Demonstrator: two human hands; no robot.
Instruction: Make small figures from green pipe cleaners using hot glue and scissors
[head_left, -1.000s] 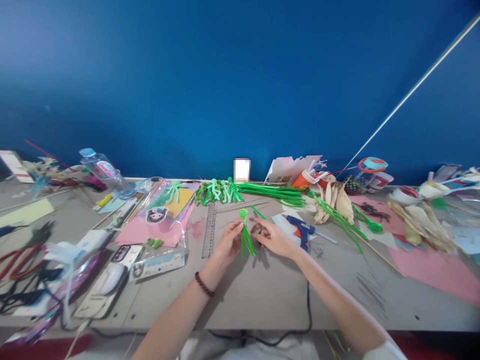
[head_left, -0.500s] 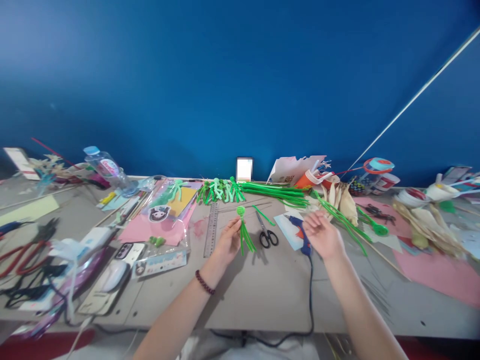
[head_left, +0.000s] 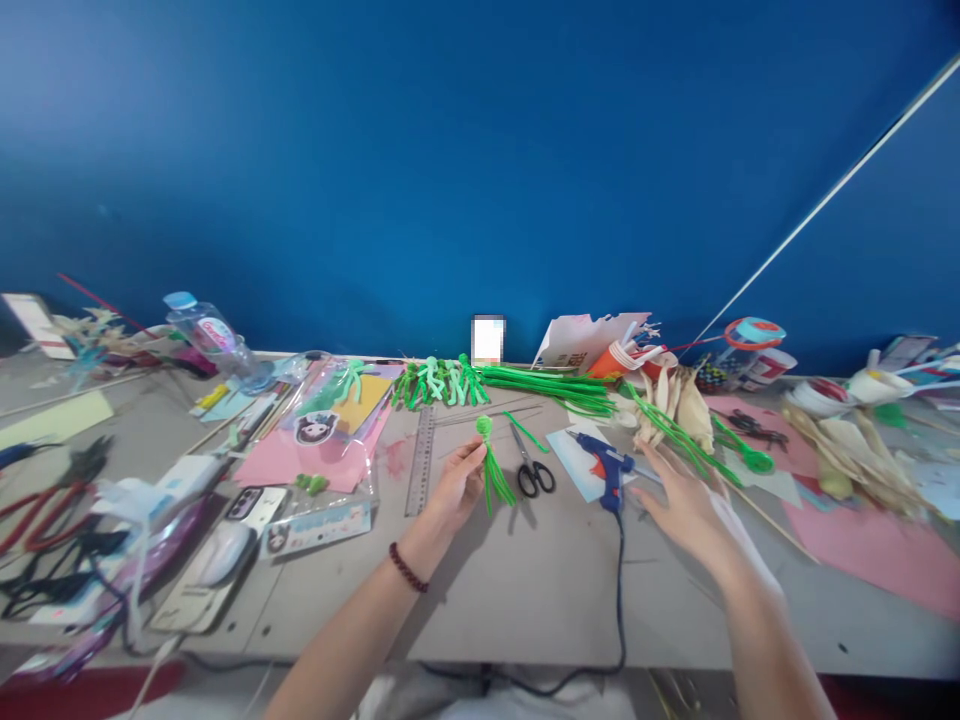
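My left hand (head_left: 459, 482) pinches a small figure of green pipe cleaners (head_left: 491, 465), with a round coiled head on top and several loose strands hanging below. My right hand (head_left: 686, 505) is open, fingers spread, over the table to the right of the blue glue gun (head_left: 611, 470). It appears to hold nothing. The glue gun lies on a light blue and white sheet (head_left: 574, 462). Black-handled scissors (head_left: 535, 475) lie between the figure and the glue gun, near a short green pipe cleaner (head_left: 526, 432).
A bundle of green pipe cleaners (head_left: 555, 385) lies by the wall beside several green tied pieces (head_left: 442, 382). A ruler (head_left: 421, 460), a phone (head_left: 221, 560) and a water bottle (head_left: 217, 335) are to the left. Dried husks (head_left: 694, 410) and pink paper (head_left: 877, 550) lie right. The glue gun's cord (head_left: 621, 590) runs over the front edge.
My right hand has moved right and slightly down, away from the glue gun, and its fingers have spread. My left hand stays in nearly the same place with the pipe-cleaner figure.
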